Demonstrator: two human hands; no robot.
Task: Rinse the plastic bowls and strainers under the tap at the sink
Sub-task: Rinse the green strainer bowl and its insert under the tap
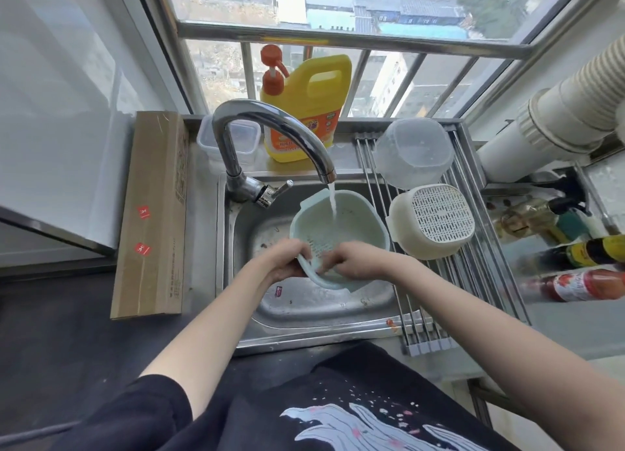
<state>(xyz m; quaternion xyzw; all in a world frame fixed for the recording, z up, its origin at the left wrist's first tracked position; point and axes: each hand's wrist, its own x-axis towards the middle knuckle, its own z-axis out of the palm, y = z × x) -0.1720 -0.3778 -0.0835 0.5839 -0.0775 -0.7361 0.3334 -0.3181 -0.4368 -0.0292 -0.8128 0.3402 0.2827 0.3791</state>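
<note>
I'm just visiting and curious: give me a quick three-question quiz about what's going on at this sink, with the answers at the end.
1. True or false: water is running from the tap into the pale green strainer.
2. Which hand grips the strainer's near-left rim: the left hand or the right hand?
3. Multiple choice: the white strainer lies upside down on A) the sink floor, B) the drying rack, C) the cardboard box.

Key: 1 true. 2 the left hand; the right hand's fingers are inside the strainer. 3 B, beside the upturned clear bowl.
</note>
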